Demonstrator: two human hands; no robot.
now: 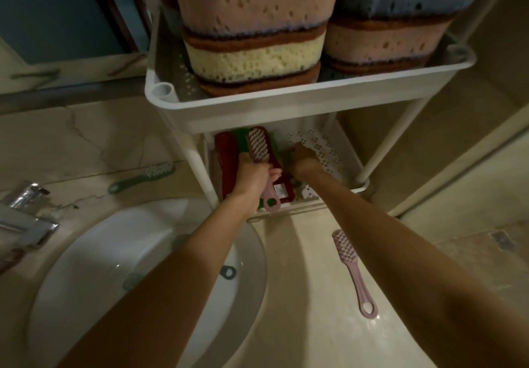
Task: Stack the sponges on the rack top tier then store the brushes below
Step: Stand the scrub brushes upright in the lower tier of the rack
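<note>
My left hand [252,177] grips the pink brush [259,150] by its handle, over the red brush [226,153] on the rack [286,104] lower tier. My right hand [303,157] is just beside it; can't tell if the fingers hold sth. Sponges [252,38] are stacked on the top tier.

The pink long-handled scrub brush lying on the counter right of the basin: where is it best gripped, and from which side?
Probably the slim handle of the pink long-handled scrub brush, midway, from above. It lies flat, bristles up, handle end towards the person, with counter showing on both sides.
</note>
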